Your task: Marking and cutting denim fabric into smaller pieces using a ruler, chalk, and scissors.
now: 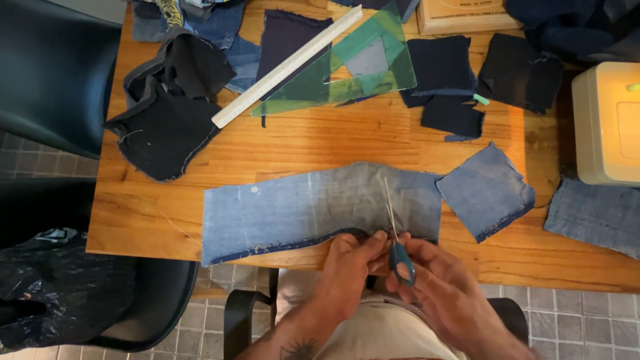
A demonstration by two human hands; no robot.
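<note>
A long strip of light blue denim (300, 207) lies flat along the near edge of the wooden table (320, 137). My right hand (443, 283) grips blue-handled scissors (395, 230), whose thin blades point away from me across the strip. My left hand (350, 267) pinches the strip's near edge just left of the blades. A cut square of the same denim (487, 190) rests just right of the strip.
A white ruler (287, 67) and a green transparent triangle (360, 67) lie behind the strip. Dark navy scraps (167, 127) are scattered left and at the back. A cream sewing machine (607, 123) stands right, another denim piece (593, 213) below it. Black chairs stand left.
</note>
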